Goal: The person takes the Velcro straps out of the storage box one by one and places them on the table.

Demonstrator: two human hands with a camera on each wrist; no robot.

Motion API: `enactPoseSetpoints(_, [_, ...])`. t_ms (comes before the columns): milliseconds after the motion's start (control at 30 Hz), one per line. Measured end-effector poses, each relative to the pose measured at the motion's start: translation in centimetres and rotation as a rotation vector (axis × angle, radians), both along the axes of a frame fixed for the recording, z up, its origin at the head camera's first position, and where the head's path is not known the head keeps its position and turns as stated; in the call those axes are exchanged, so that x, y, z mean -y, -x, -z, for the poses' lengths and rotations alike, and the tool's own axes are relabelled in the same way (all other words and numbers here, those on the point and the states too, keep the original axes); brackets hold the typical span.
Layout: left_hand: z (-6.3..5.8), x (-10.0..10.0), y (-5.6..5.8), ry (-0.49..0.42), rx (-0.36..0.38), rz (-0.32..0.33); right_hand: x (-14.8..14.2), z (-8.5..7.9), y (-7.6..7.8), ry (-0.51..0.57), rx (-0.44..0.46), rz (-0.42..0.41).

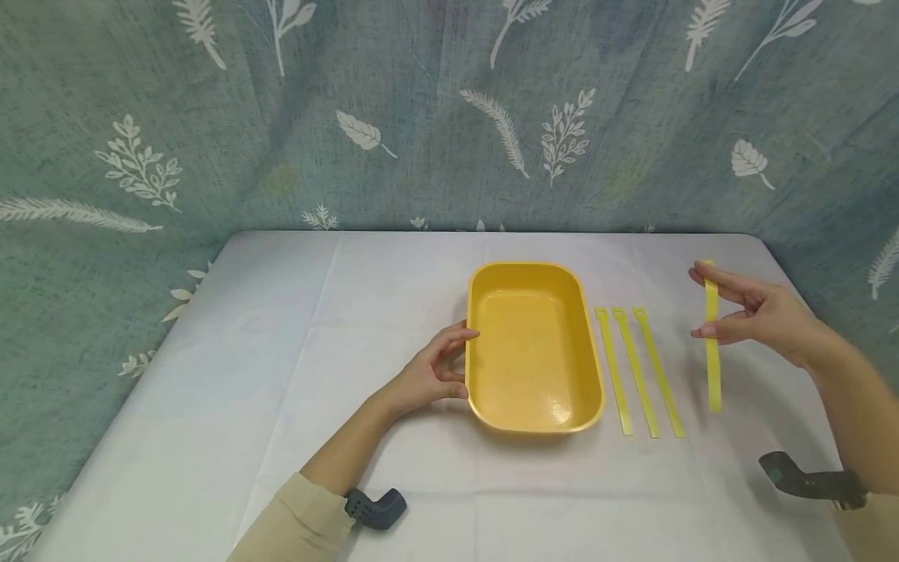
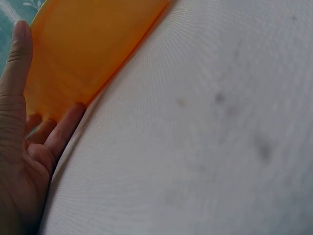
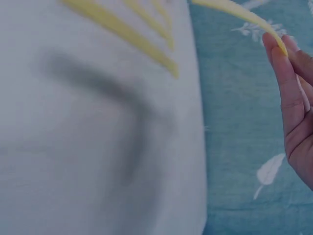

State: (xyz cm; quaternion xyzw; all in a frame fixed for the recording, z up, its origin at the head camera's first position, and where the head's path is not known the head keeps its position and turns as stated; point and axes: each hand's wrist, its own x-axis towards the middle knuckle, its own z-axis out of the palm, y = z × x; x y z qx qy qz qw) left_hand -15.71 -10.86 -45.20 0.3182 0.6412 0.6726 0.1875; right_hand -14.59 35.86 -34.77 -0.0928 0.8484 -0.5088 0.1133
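My left hand [image 1: 438, 363] holds the left side of a yellow plastic tray [image 1: 523, 425], one fingertip over the rim and the thumb against the outer wall. In the left wrist view, the fingers of the left hand [image 2: 22, 132] lie along the tray wall [image 2: 88, 58]. A flat yellow strip [image 1: 713, 371] is pinched by my right hand [image 1: 765, 316], raised over the table's right side. The right wrist view shows the held strip [image 3: 239, 11] bending in the fingertips of the right hand [image 3: 293, 93].
Three thin yellow strips [image 1: 636, 375] with small looped ends lie side by side just right of the tray. A white cloth [image 1: 365, 297] covers the table. Behind it hangs a green curtain [image 1: 421, 117] with white leaf prints. Each wrist wears a dark device [image 1: 377, 509].
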Motion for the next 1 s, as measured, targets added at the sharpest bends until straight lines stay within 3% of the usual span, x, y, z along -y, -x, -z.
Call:
enactPoseSetpoints(167, [0.0,0.0,0.0,-0.001,0.010,0.001,0.0,1.8,-0.5,-0.038,0.033,-0.035])
enactPoseSetpoints(367, [0.1,0.0,0.0,-0.009,0.007,-0.004,0.2,3.3,-0.8,-0.119,0.062,-0.017])
enactPoseSetpoints(567, [0.1,0.0,0.1,-0.017,0.026,0.017,0.5,4.8,-1.0,-0.092,0.122,-0.011])
enactPoseSetpoints(733, [0.1,0.0,0.1,-0.007,0.030,0.019,0.7,5.6,-0.8,-0.151,0.075,-0.002])
enactPoseSetpoints(1000, [0.2,0.1,0.1,0.005,0.022,0.014,0.5,6.4,-0.6,-0.237,-0.098,0.000])
